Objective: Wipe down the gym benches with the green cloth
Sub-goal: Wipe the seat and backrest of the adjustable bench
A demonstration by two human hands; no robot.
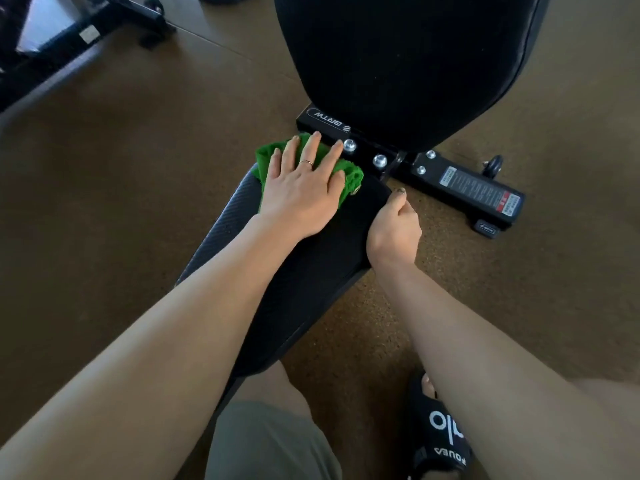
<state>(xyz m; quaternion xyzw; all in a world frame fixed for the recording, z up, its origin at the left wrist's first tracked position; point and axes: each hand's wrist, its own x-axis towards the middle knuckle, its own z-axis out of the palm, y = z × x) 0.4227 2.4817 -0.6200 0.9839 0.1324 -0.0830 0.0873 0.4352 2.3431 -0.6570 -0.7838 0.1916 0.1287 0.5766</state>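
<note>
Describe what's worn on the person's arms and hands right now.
Both forearms are bare, with no sleeves or gloves in view. The left hand wears a thin ring on one finger. The right hand has no ring showing; its thumbnail looks dark-painted.

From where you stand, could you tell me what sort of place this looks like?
Most likely a gym: a padded black bench seat with a raised backrest, brown speckled rubber flooring, and another black equipment frame nearby.

Single head view, wide-angle, looking steeply down and forward, close over bench seat; floor fills surroundings.
</note>
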